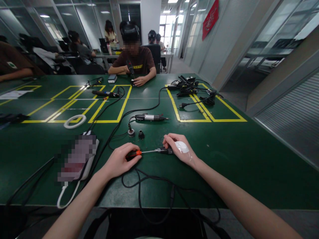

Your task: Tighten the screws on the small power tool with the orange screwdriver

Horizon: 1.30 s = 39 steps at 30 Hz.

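A blurred device (76,156) lies near the table's (249,159) front edge. Just right of it, the left hand (121,161) is closed on a screwdriver (136,153), whose tip meets a small black part (168,151) pinched under the right hand (178,149). Cables (149,186) loop over the near edge. Bare green table spreads to the right.

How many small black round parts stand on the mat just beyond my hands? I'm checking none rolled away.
2: one with an upright stem and a shorter cap-like one right beside it, both between the silver electric screwdriver and the hands. Tinier pieces may be hidden.
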Tool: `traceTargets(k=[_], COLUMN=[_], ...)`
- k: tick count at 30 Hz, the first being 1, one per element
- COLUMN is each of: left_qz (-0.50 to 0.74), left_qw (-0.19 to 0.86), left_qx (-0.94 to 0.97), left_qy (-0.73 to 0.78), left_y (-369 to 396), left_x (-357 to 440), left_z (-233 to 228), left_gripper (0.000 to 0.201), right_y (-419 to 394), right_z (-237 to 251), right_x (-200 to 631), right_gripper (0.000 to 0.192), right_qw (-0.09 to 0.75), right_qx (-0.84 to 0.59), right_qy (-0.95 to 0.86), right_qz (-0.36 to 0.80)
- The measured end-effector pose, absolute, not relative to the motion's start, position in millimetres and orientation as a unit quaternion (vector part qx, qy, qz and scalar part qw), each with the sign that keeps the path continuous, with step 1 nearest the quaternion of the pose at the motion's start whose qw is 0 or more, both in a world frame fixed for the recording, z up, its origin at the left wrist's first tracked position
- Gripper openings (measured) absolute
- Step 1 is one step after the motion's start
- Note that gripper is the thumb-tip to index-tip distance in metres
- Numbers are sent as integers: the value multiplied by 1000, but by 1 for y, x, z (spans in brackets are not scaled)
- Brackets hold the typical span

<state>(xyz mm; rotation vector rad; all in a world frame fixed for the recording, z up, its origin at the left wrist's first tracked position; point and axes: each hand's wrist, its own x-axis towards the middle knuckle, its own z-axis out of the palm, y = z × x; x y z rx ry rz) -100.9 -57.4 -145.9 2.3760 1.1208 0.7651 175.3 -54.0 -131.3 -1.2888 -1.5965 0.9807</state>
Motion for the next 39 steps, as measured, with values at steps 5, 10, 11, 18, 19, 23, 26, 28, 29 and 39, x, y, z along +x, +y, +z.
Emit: traceTargets(k=[5, 10, 11, 18, 19, 23, 26, 28, 29, 39], left_qz=[277, 268, 266, 257, 260, 276, 275, 273, 272, 250], left_qw=[199, 184, 181, 179, 184, 203, 204, 201, 199, 188], left_qx=[849, 860, 861, 862, 860, 848, 847, 851, 854, 865], left_qy=[404, 394, 394, 399, 398, 404, 407, 401, 396, 393], left_y=[-57, -57, -57, -57, -57, -58, -58, -58, -58, -58], left_x=[-101, -101, -101, -100, -100, -100, -99, -99, -99, -99], left_z=[-150, -145, -144, -144, -145, -147, -147, -145, -144, -142], left_gripper=[13, 18, 19, 28, 26, 20, 17, 15, 16, 25], right_y=[-54, -54, -53, -53, -53, -53, -54, -54, -54, -54], right_z=[-131, -133, -134, -134, -134, -132, -131, -131, -131, -131], right_x=[176, 176, 176, 176, 176, 176, 176, 176, 176, 176], right_gripper=[50, 49, 49, 49, 49, 50, 49, 49, 48, 50], right_qw=[420, 422, 422, 420, 421, 423, 421, 421, 420, 420], right_qx=[-511, -516, -516, -515, -514, -513, -511, -513, -514, -513], right_qy=[-638, -634, -636, -640, -639, -637, -640, -640, -639, -637], right_qz=[394, 392, 390, 386, 387, 391, 389, 388, 388, 393])
